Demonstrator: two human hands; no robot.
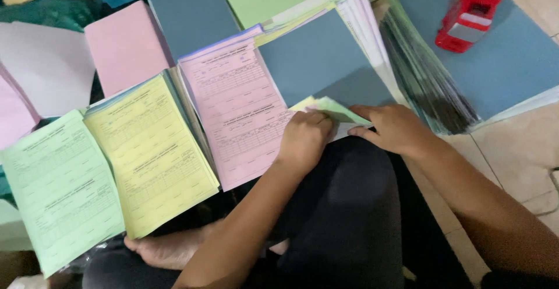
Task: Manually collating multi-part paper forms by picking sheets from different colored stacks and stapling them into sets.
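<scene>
Two hands meet at the near corner of a set of sheets (pixel 329 111), green and yellow under a grey cover (pixel 317 56), lying at the middle of the spread just right of the pink forms (pixel 239 111). The left hand (pixel 304 140) is curled shut, pinching the sheet corners; the right hand (pixel 396 127) lies flat beside it with fingers pressing the same corner, so the two sit close together.

To do this well, the corners want squaring before the pinch tightens, with the right palm holding the stack from sliding.

Further left lie yellow forms (pixel 151 149) and green forms (pixel 61 187); far behind are plain coloured sheets. A fanned stack of grey covers (pixel 425 79) sits right, with a red stapler (pixel 471 10) on a blue sheet (pixel 512 62). Everything rests on a tiled floor (pixel 512 149), and the person sits cross-legged, dark trousers near.
</scene>
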